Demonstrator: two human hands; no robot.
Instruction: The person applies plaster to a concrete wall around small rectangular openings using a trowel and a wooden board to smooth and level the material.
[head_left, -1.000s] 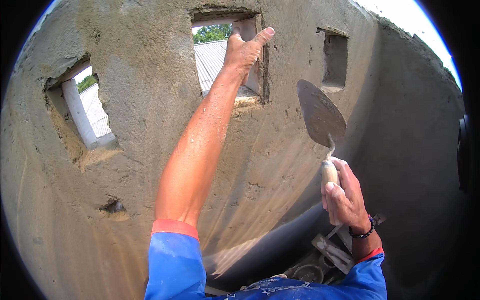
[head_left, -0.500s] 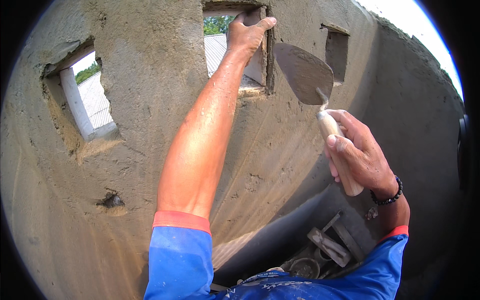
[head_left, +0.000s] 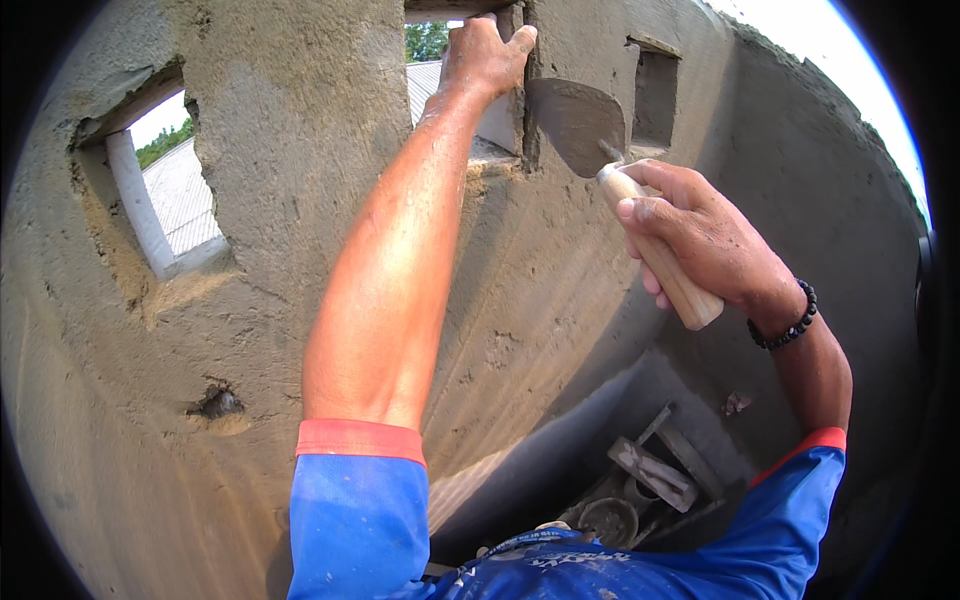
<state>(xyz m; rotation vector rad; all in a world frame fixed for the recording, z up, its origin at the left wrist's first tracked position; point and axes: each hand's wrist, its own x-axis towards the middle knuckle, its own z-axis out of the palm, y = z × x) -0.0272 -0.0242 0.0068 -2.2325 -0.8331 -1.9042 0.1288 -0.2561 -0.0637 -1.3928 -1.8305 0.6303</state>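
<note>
Grips a trowel [head_left: 578, 125] by its wooden handle [head_left: 692, 298] with the right hand [head_left: 700, 220], with fingers and thumb clamped round the wood. Holds the trowel up in front of a rough grey wall [head_left: 310, 250], with the blade just beside the right edge of the middle opening [head_left: 508, 120], between that edge and a square recess [head_left: 655, 100] farther right. Slants the handle from the blade down toward the lower right. Cannot tell whether the blade touches the plaster. Holds the left hand [head_left: 485, 58] at the upper right edge of the middle opening, with the thumb spread toward the rim and the fingers bent inside, partly out of sight. Cannot tell whether those fingers close on anything. Wears blue sleeves [head_left: 360, 520] with red cuffs and a dark bead bracelet [head_left: 787, 322] on the right wrist. Has another opening [head_left: 140, 205] toward the wall's left edge, with a ribbed roof [head_left: 182, 195] and green trees [head_left: 165, 143] seen through it, and a small ragged hole [head_left: 220, 402] below. Has a round bucket [head_left: 608, 522] and a pale board [head_left: 652, 472] down beyond the wall's lower edge
</note>
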